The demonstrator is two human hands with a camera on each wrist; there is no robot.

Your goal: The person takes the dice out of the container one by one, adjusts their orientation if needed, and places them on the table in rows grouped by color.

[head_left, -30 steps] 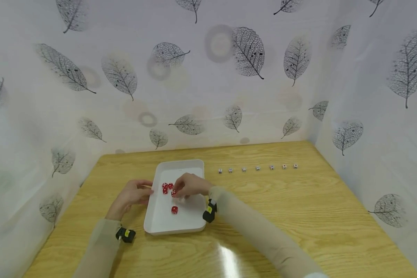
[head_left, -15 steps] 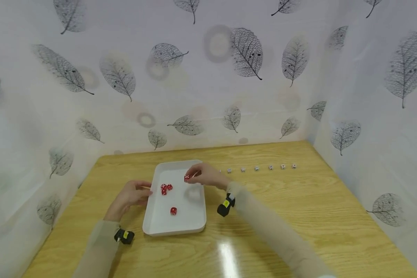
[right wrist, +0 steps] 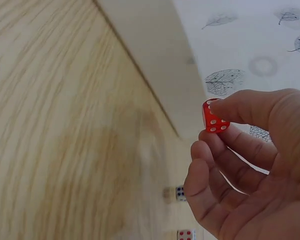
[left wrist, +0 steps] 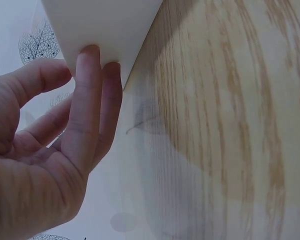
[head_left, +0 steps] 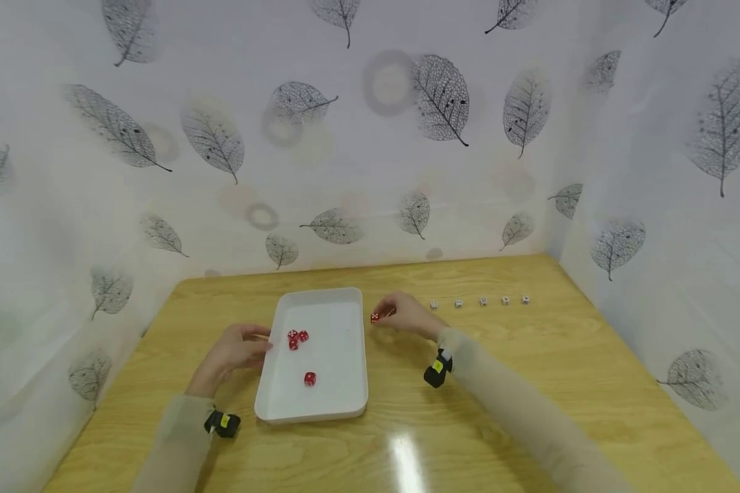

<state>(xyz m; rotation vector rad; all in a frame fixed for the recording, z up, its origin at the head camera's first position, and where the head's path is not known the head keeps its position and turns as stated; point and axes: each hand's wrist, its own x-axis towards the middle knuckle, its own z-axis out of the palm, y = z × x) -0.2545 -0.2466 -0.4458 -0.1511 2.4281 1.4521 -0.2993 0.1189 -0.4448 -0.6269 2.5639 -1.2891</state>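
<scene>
In the head view my right hand point(head_left: 405, 316) is just past the right wall of the white tray point(head_left: 336, 404), over the table. Thumb and index finger pinch a red die point(right wrist: 215, 116) with white dots, raised beside the tray wall in the right wrist view. My left hand point(head_left: 234, 351) rests at the tray's left side; its fingertips point(left wrist: 90, 55) touch the outer wall, with the thumb near the rim. Inside the tray, a cluster of red dice point(head_left: 293, 344) sits left of centre, and one red die point(head_left: 310, 378) lies apart nearer the front.
A row of small white dice point(head_left: 458, 303) runs along the back of the wooden table point(head_left: 530, 370), its left end hidden by my right hand. One white die with red dots point(right wrist: 185, 235) shows below that hand. A leaf-patterned curtain point(head_left: 358, 157) encloses the back and sides.
My right hand has lifted one red die from the tray and carried it right, over the tray's wall to the table side. My left hand has stayed against the tray.
</scene>
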